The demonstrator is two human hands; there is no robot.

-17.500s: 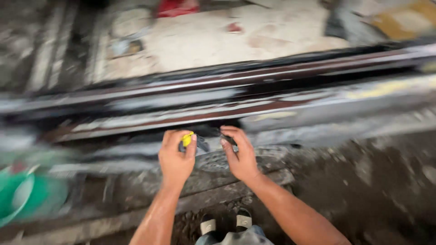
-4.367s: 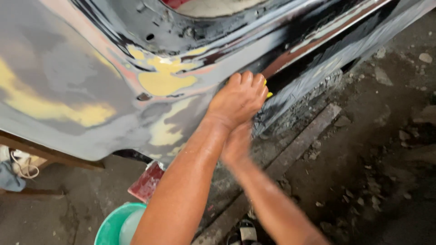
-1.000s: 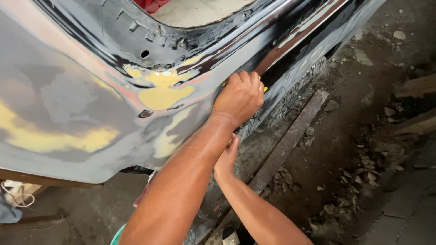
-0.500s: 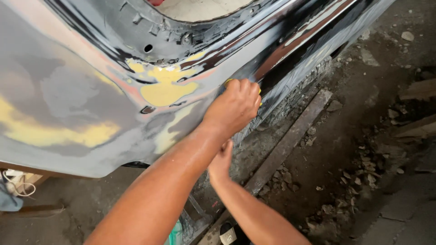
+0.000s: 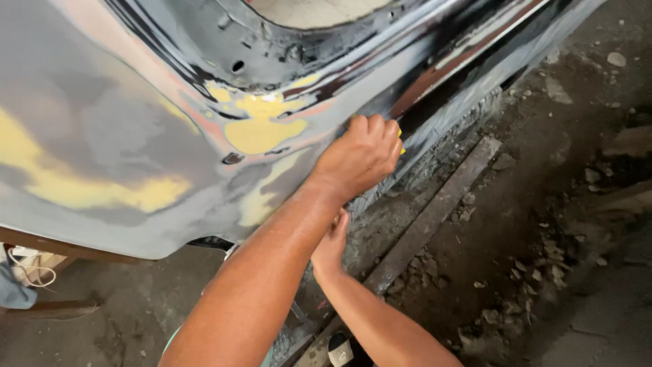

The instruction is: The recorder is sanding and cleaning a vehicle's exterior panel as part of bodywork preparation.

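A car body panel, sanded grey and dark with yellow filler patches, fills the upper left. My left hand presses against the panel's lower right edge, fingers closed over a small yellow pad of which only a sliver shows. My right hand reaches under my left forearm and rests by the panel's bottom edge; its fingers are mostly hidden.
A long metal bar lies on the dirt floor beside the panel, with rubble to its right. A wooden support stands at the left. A sandalled foot shows at the bottom.
My left hand has shifted slightly along the panel edge with the pad, rubbing back and forth. My right hand stays beneath it. The view has tilted a little.
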